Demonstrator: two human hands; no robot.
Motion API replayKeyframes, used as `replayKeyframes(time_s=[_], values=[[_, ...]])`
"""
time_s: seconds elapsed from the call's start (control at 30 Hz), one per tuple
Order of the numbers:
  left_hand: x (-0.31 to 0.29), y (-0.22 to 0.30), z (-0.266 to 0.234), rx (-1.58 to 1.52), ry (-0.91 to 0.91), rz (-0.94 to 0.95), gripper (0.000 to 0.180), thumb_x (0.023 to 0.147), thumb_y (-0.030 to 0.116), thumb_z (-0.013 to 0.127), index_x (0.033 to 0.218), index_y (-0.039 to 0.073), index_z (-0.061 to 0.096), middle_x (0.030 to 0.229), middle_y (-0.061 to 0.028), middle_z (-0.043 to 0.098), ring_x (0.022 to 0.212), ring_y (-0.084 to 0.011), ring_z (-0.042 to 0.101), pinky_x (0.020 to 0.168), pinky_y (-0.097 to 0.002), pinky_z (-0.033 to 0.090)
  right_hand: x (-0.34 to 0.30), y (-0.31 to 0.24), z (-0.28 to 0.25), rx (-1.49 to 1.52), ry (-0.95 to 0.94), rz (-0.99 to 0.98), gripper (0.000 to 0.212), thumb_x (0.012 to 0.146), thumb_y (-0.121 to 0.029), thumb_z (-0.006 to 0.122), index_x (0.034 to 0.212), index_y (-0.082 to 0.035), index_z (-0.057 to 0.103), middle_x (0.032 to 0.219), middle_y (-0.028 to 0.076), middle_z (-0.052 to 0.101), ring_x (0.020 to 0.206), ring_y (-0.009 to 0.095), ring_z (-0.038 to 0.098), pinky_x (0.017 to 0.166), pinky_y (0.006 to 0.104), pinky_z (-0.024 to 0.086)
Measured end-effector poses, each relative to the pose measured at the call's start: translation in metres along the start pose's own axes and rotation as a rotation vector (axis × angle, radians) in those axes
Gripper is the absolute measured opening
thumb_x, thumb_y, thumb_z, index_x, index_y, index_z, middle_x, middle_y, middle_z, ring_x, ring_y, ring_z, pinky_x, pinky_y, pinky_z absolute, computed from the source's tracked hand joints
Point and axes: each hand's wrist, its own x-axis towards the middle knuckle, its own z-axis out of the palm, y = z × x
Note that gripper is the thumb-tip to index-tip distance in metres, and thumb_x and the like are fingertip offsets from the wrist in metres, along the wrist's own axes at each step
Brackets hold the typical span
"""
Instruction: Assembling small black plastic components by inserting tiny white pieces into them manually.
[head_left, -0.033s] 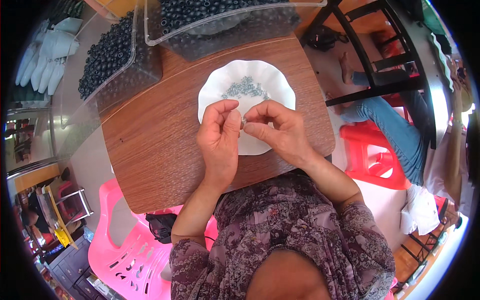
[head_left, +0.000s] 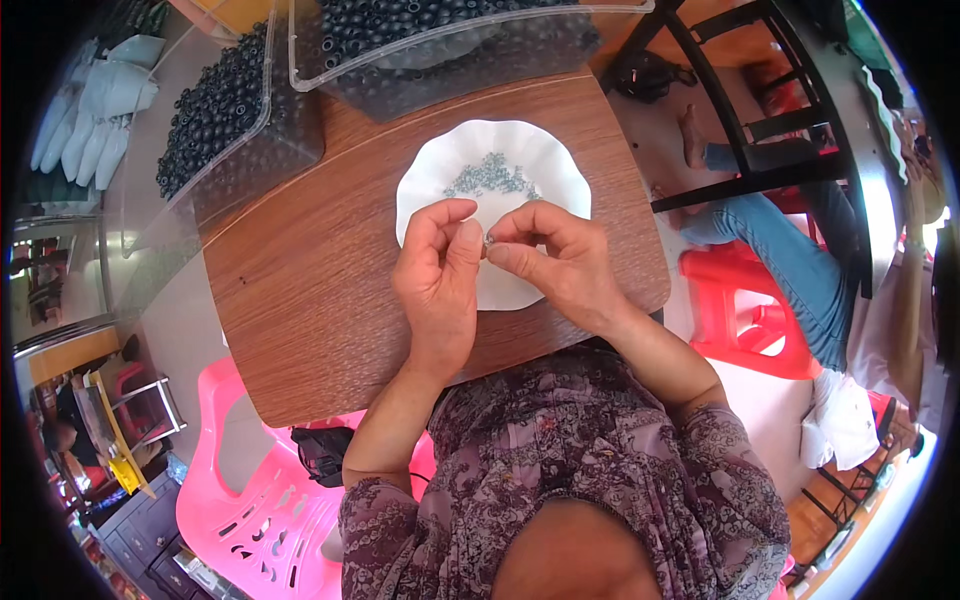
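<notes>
My left hand (head_left: 440, 265) and my right hand (head_left: 562, 258) meet over the near half of a white plate (head_left: 425, 165) with a wavy rim. Between the fingertips is a tiny shiny piece (head_left: 487, 241), too small to name. Thumb and forefinger of my right hand pinch it. The left fingers are closed right beside it, and what they hold is hidden. A loose pile of small clear, greenish-grey pieces (head_left: 495, 175) lies on the plate, beyond my fingers.
The plate stands on a brown wooden table (head_left: 300, 270). At its far side are two clear plastic bins (head_left: 440, 75) with many dark, holed beads. A pink chair (head_left: 235, 490) is at left. To the right, a person in jeans (head_left: 780, 250) sits by a red stool (head_left: 725, 310) and a black frame (head_left: 720, 90).
</notes>
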Motion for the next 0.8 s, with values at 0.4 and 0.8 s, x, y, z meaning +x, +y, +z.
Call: replayKeyframes(time_s=[0.4,0.8], values=[[0.006,-0.003,0.003,-0.186,0.029,-0.083,0.021,0.090,0.011,0.054,0.106,-0.003,0.055,0.078,0.0007,0.052,0.067,-0.0055,0.045,0.060,-0.0184,0.038,0.001,0.010,0.004,0.156,0.087,0.074,0.011,0.080,-0.005,0.064,0.088,0.001,0.060,0.081,0.002,0.062,0.072,0.005,0.053,0.064,0.0207,0.044],[0.021,0.010,-0.017,-0.455,-0.141,-0.525,0.019,0.087,0.007,0.054,0.103,-0.004,0.054,0.068,-0.0019,0.051,0.057,-0.0078,0.045,0.051,-0.0211,0.036,0.002,0.011,-0.001,0.094,0.027,-0.015,0.010,0.079,-0.003,0.064,0.087,0.000,0.059,0.080,0.000,0.058,0.071,0.006,0.050,0.064,0.0215,0.043]])
